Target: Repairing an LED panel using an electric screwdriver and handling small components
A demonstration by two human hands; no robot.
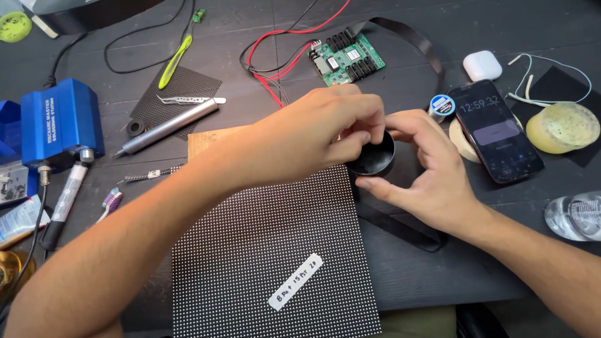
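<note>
Head view: both hands hold round black tin (374,158).

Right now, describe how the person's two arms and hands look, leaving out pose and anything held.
Both forearms are bare as far as the picture shows: no sleeves, no gloves. The left hand and the right hand carry no rings that I can see, and neither wrist wears a watch or band. No cables, tape or markings show on either arm. The fingernails look short and unpainted.

Smartphone (495,130), green circuit board (347,59), blue soldering station (59,122), tweezers (188,99).
</note>
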